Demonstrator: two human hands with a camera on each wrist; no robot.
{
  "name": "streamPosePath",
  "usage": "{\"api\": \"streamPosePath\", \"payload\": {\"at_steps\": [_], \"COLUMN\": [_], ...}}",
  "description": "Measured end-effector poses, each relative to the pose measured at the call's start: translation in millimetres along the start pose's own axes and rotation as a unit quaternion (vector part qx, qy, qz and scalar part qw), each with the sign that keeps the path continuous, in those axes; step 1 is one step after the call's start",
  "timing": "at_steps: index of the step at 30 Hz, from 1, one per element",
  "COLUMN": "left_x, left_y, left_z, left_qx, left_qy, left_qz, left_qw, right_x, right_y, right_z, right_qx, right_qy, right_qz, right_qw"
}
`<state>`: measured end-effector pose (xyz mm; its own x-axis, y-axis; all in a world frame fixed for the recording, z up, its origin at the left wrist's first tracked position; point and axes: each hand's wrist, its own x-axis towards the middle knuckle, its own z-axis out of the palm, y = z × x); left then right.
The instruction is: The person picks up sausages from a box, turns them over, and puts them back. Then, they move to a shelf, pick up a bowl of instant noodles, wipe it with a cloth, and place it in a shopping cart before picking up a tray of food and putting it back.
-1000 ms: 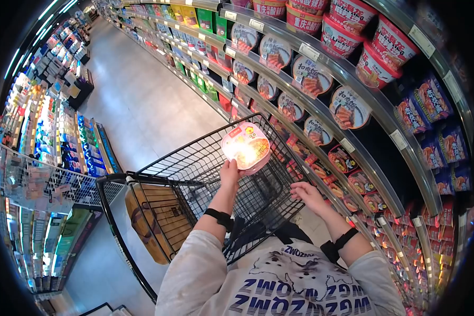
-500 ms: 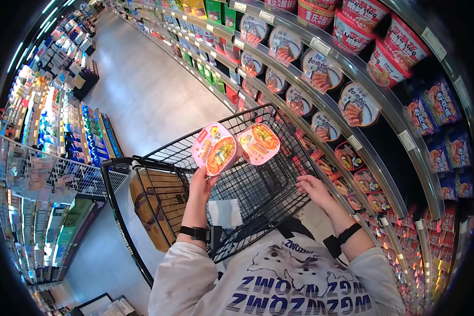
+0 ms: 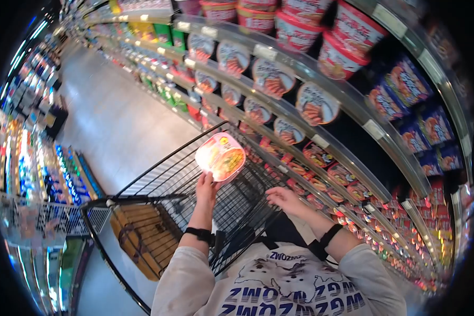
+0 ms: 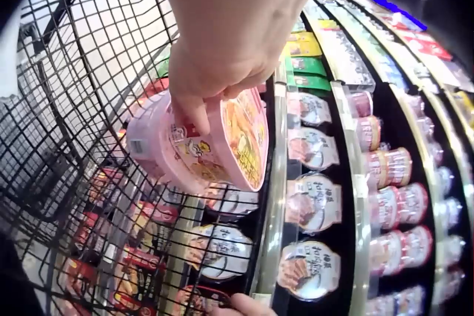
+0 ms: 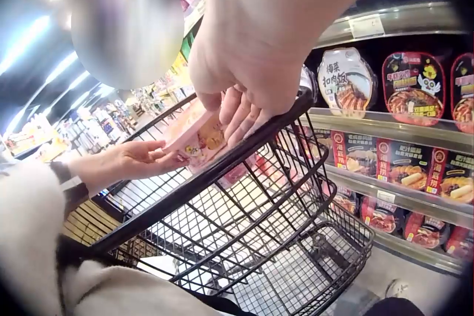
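Note:
In the head view my left hand holds a pink-rimmed food tub by its near edge above the black wire cart. The left wrist view shows thumb and fingers of my left hand gripping the tub, with a second pink tub right behind it; whether the hand grips that one too, I cannot tell. Fingers loosely bent and holding nothing, my right hand hovers by the cart's shelf side. In the right wrist view the right hand hangs above the cart rim.
Shelves of bowl meals, red-lidded cups and blue packs line the right side. A brown bag is at the cart's handle end. Aisle floor stretches ahead; more stocked shelves stand at the left.
The two pink tubs were side by side half a second ago; now only one shows in the head view. The camera view has shifted, and the right hand still holds nothing.

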<state>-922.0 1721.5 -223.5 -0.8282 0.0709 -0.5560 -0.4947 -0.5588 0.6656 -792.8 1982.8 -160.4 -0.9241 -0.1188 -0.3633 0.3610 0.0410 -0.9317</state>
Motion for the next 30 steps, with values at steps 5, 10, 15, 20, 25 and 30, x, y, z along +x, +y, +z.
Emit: {"api": "streamPosePath", "payload": {"at_steps": [5, 10, 15, 20, 25, 30], "left_x": [-16, -60, -101, -129, -144, -149], "left_y": [6, 19, 14, 15, 10, 9], "left_z": [15, 29, 53, 73, 71, 79], "left_qx": [0.055, 0.13, 0.166, 0.188, 0.174, 0.147], "left_qy": [0.078, 0.094, 0.056, 0.084, 0.101, 0.115], "left_qz": [0.012, 0.061, 0.054, 0.096, 0.113, 0.123], "left_qw": [0.995, 0.985, 0.983, 0.974, 0.973, 0.975], "right_x": [-8, 4, 51, 98, 120, 100], "right_y": [-21, -64, -105, -118, -81, -55], "right_z": [-33, -114, -198, -239, -261, -271], "right_qx": [0.014, -0.095, -0.191, -0.237, -0.234, -0.272], "right_qy": [0.049, 0.337, 0.52, 0.339, 0.435, 0.447], "right_qz": [-0.042, -0.228, -0.189, -0.162, -0.126, -0.166], "right_qw": [0.998, 0.909, 0.811, 0.896, 0.86, 0.836]}}
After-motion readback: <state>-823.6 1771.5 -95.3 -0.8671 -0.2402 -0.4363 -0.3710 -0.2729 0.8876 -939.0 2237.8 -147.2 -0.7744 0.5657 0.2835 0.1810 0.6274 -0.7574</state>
